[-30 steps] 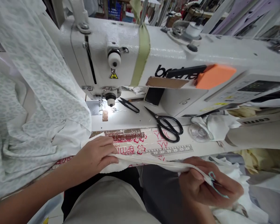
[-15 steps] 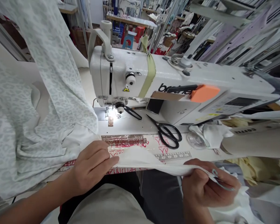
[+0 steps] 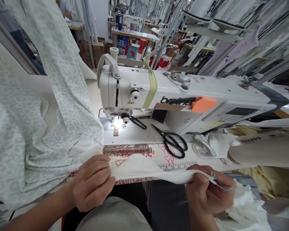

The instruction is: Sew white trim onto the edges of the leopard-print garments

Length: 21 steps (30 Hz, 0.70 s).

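A strip of white fabric is stretched between my two hands along the front edge of the sewing table. My left hand is closed on its left end, beside a heap of pale leopard-print cloth. At the other end, my right hand pinches the strip between thumb and fingers, and a light-blue thread end pokes out over the fingers. Beyond the strip stands a white sewing machine, its needle area lit. Black-handled scissors and small black thread snips lie on the machine bed.
A printed ruler and red-marked tape run along the table's front edge. To the right are a crumpled white cloth in a clear dish and yellow fabric. An orange-handled tool is fixed to the machine's arm. Stools and tables stand behind.
My view has tilted up a little, so the machine sits lower in the picture. Both hands keep hold of the white strip; the right hand has come slightly closer to the left.
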Available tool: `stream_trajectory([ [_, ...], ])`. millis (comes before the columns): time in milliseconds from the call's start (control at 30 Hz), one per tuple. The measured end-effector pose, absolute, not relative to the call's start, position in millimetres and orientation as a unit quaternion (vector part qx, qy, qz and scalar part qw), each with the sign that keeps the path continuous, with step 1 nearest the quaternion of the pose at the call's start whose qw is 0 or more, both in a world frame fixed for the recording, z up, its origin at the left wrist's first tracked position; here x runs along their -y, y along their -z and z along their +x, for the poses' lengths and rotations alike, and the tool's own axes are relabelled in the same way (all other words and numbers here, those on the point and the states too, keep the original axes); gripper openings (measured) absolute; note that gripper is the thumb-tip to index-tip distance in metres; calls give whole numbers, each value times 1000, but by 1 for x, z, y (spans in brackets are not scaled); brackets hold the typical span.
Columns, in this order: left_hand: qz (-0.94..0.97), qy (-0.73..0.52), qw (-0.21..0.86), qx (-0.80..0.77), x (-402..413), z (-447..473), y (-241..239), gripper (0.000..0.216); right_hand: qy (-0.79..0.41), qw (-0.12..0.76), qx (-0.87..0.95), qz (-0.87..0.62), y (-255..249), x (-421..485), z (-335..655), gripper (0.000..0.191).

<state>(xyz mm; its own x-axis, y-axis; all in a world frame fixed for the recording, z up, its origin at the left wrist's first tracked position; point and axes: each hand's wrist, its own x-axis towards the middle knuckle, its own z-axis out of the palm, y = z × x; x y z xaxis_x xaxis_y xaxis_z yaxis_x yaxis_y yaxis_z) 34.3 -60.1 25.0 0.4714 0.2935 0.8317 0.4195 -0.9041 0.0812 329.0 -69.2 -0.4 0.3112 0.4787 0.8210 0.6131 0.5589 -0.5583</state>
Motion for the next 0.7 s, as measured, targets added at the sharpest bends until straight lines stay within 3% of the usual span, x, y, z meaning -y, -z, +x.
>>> stream_trajectory([
  [167,-844,480,86,222,64,37,-26,19,23,671,578,-464,1,70,331,14],
  [467,-814,492,-51,304,67,44,-46,22,10,688,572,-447,1,68,331,14],
  [700,-825,485,-29,289,71,41,-44,24,12,671,589,-450,-5,68,328,8],
])
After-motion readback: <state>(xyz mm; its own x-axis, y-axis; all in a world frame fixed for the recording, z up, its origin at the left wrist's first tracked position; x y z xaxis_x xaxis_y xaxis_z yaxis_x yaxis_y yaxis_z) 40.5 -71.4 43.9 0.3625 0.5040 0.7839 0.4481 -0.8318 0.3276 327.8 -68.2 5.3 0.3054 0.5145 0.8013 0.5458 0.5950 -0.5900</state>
